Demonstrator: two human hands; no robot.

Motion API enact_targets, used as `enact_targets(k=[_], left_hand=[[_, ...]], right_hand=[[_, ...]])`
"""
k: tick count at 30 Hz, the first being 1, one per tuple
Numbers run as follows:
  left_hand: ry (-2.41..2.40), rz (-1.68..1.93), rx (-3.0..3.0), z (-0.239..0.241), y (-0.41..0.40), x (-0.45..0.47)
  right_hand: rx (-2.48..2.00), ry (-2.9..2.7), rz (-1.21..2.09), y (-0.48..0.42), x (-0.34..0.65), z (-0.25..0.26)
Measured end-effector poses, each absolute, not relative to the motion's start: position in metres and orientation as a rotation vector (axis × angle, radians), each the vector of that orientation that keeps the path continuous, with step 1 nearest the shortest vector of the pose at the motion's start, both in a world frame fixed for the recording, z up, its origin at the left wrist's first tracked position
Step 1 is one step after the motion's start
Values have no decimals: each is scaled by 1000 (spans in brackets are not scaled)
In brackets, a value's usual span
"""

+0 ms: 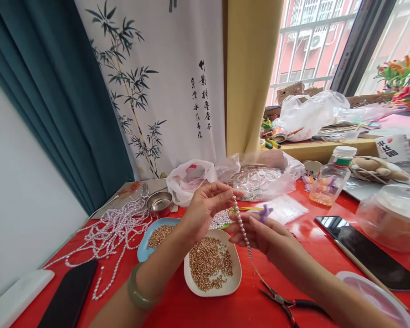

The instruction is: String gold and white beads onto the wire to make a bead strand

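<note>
My left hand (205, 207) is closed in a pinch on the upper end of a short beaded strand (242, 228). Pearly pinkish-white beads run down it, and bare thread trails from its lower end toward the pliers (280, 298). My right hand (264, 234) is beside the strand, palm turned toward it, fingers spread and loosely stretched behind the beads. Whether those fingertips touch it is hard to see. Below my hands is a cream dish (237, 282) of gold beads (208, 264). A blue plate (142, 248), partly behind my left forearm, carries more gold beads.
Long white bead strings (112, 228) lie heaped at left, near a metal bowl (159, 203) and a black phone-like slab (70, 296). Plastic bags (259, 177) stand behind. A clear bottle (330, 177), a dark tablet (369, 255) and a pink-white round tray (379, 291) are at right.
</note>
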State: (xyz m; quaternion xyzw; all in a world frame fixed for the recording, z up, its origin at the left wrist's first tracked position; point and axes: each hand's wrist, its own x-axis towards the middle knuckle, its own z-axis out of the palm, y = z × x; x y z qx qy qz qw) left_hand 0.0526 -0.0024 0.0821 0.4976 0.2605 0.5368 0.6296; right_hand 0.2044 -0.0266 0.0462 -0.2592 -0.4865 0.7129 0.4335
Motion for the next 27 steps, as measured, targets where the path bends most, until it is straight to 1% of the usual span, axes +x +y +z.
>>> enact_targets(k=[4,15,22,27], left_hand=[[674,1229,1180,73,-1,51],[911,1144,1443,63,-6,39],[995,1035,1844,62,-16,36],[1004,1129,2247,63,-18,38]], right_hand=[[-733,-1228,1592,-25,200,58],[-1056,-1381,1362,-21,192,63],[-1127,-1458,1301,-20,192,61],[-1121,-1543,1294,-19,196,57]])
